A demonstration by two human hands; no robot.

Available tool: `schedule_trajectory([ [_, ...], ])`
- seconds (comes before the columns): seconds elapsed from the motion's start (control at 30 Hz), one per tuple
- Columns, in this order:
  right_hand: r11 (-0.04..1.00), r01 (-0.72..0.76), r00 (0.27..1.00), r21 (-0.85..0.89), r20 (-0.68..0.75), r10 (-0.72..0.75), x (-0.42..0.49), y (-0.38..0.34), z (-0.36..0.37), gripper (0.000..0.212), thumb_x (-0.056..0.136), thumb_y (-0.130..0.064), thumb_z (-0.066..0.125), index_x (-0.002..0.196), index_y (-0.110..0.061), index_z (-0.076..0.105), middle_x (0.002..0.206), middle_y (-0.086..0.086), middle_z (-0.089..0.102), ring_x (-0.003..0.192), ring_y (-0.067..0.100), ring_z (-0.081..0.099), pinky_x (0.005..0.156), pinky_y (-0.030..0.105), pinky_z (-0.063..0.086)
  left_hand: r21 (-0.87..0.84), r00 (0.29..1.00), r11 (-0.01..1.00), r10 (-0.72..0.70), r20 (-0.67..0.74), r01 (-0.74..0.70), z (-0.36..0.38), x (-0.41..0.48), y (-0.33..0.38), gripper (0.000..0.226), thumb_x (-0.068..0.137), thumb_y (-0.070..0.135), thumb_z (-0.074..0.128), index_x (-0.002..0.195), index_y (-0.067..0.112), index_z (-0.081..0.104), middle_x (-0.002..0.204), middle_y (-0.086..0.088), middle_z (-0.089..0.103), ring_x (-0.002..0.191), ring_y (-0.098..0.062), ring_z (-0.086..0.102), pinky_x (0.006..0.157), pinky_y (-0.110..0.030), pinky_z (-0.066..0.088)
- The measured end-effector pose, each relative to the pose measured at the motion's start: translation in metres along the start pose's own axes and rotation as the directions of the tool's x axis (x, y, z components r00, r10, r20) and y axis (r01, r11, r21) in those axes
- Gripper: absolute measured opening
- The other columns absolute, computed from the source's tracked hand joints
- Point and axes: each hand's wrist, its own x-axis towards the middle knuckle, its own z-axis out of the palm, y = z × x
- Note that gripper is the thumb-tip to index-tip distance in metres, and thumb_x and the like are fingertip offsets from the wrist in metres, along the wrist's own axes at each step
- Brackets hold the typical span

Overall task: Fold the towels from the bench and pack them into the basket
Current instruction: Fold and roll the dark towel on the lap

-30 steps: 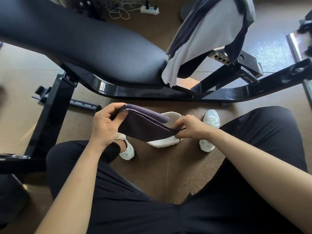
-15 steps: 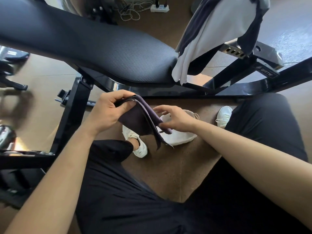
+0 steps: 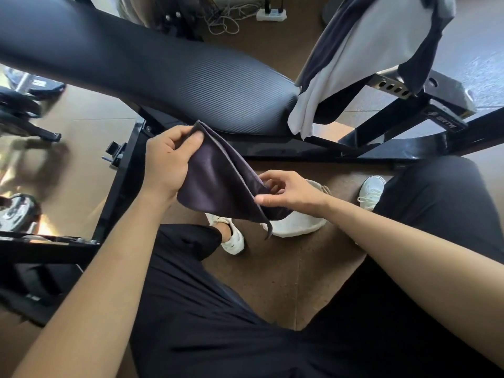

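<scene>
A dark purple towel [image 3: 218, 181], folded into layers, hangs in front of my knees. My left hand [image 3: 166, 165] pinches its upper corner between thumb and fingers. My right hand [image 3: 291, 190] is at the towel's lower right edge, thumb and curled fingers pinching a layer there. Below the towel, a small white basket [image 3: 300, 225] sits on the floor between my feet, partly hidden by the cloth. A white towel [image 3: 354, 58] and a dark towel [image 3: 335, 31] hang over the raised end of the black padded bench [image 3: 163, 72] at the upper right.
The bench's black steel frame [image 3: 120, 186] runs down the left and across behind the basket. My white shoes [image 3: 231, 238] [image 3: 371, 192] flank the basket on the brown floor. A power strip [image 3: 271, 15] with cables lies at the back. Gym gear stands at the far left.
The towel has swung from a flat horizontal hold to hanging from my raised left hand. My right hand let go of the right end and moved to the lower edge.
</scene>
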Motion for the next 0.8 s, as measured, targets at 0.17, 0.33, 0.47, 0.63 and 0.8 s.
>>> schedule_trajectory([
  [0.17, 0.974, -0.039, 0.987, -0.224, -0.163, 0.002, 0.011, 0.0, 0.014, 0.033, 0.079, -0.027, 0.085, 0.107, -0.019, 0.07, 0.098, 0.0, 0.072, 0.088, 0.016, 0.069, 0.074, 0.035, 0.063, -0.079, 1.0, 0.997, 0.012, 0.002, -0.012, 0.0, 0.002, 0.007, 0.016, 0.094, 0.022, 0.066, 0.093, 0.033, 0.079, 0.089, 0.015, 0.076, 0.09, -0.007, 0.069, 0.084, -0.026, 0.054],
  [0.33, 0.944, -0.13, 0.981, -0.303, -0.179, 0.077, 0.008, 0.011, -0.003, 0.016, 0.083, -0.01, 0.076, 0.097, -0.016, 0.071, 0.088, 0.0, 0.07, 0.08, 0.018, 0.07, 0.066, 0.026, 0.059, -0.045, 0.998, 0.999, -0.011, -0.069, 0.008, -0.015, 0.005, -0.008, 0.019, 0.093, 0.03, 0.066, 0.09, 0.043, 0.079, 0.09, 0.017, 0.076, 0.093, -0.009, 0.069, 0.085, -0.031, 0.055],
  [0.47, 0.925, -0.194, 0.978, -0.327, -0.136, 0.157, -0.001, 0.023, -0.027, 0.013, 0.087, -0.013, 0.079, 0.094, -0.021, 0.072, 0.086, -0.005, 0.071, 0.078, 0.01, 0.068, 0.067, 0.021, 0.051, -0.054, 0.987, 0.993, -0.113, -0.112, 0.107, -0.014, 0.001, -0.034, 0.019, 0.098, 0.023, 0.064, 0.094, 0.037, 0.076, 0.088, 0.017, 0.075, 0.088, -0.002, 0.067, 0.08, -0.023, 0.053],
  [0.63, 0.942, -0.233, 0.956, -0.242, -0.237, 0.176, -0.016, 0.028, -0.056, 0.012, 0.088, -0.013, 0.077, 0.093, -0.022, 0.073, 0.087, -0.003, 0.071, 0.08, 0.009, 0.066, 0.07, 0.017, 0.051, -0.072, 0.939, 0.955, -0.295, -0.176, 0.286, 0.003, -0.005, -0.078, 0.017, 0.103, 0.023, 0.058, 0.109, 0.016, 0.073, 0.085, 0.012, 0.07, 0.074, 0.006, 0.065, 0.07, -0.015, 0.05],
  [0.8, 0.977, -0.202, 0.881, 0.065, -0.425, 0.21, -0.034, 0.019, -0.074, 0.013, 0.091, -0.013, 0.075, 0.101, -0.005, 0.076, 0.094, 0.013, 0.076, 0.08, 0.012, 0.07, 0.07, 0.016, 0.058, -0.12, 0.879, 0.892, -0.451, -0.156, 0.436, 0.021, -0.016, -0.11, 0.013, 0.103, 0.026, 0.059, 0.101, 0.018, 0.07, 0.09, 0.002, 0.071, 0.088, -0.015, 0.068, 0.08, -0.034, 0.056],
])
